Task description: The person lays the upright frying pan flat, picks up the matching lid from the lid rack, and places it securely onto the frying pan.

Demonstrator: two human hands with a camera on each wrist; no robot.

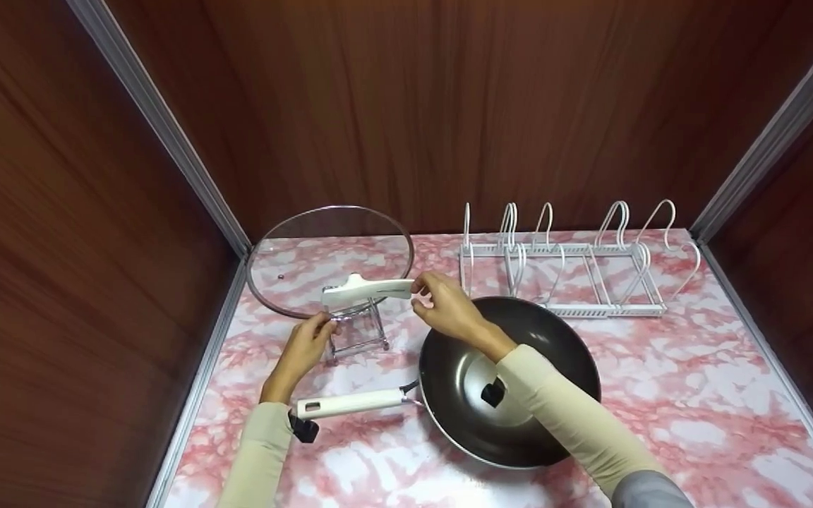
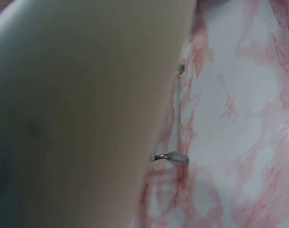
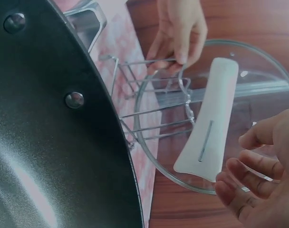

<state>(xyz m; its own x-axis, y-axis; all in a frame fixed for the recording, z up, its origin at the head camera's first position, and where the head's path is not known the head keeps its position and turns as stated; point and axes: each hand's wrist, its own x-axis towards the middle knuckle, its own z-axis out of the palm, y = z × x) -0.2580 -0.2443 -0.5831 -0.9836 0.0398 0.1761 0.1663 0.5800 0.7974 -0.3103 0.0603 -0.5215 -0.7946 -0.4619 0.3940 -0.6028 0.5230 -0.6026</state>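
A clear glass lid (image 1: pixel 413 250) with a metal rim and a long white handle (image 1: pixel 378 288) stands tilted in a small chrome wire stand (image 1: pixel 358 347). My left hand (image 1: pixel 304 346) pinches the stand's upper wire at its left side, as the right wrist view also shows. Close to one end of the white handle is my right hand (image 1: pixel 450 307), its fingers loosely bent and not closed around it. Whether a fingertip touches the handle, I cannot tell. Under my right forearm lies a dark wok (image 1: pixel 562 353), its white handle (image 1: pixel 350 403) pointing left.
A white wire rack (image 1: pixel 590 310) with several upright loops stands at the back right, just behind the wok. Brown wood-look walls (image 1: pixel 406 113) enclose the pink-and-white marbled tabletop (image 1: pixel 703 395) at the back and sides. My sleeve fills much of the left wrist view.
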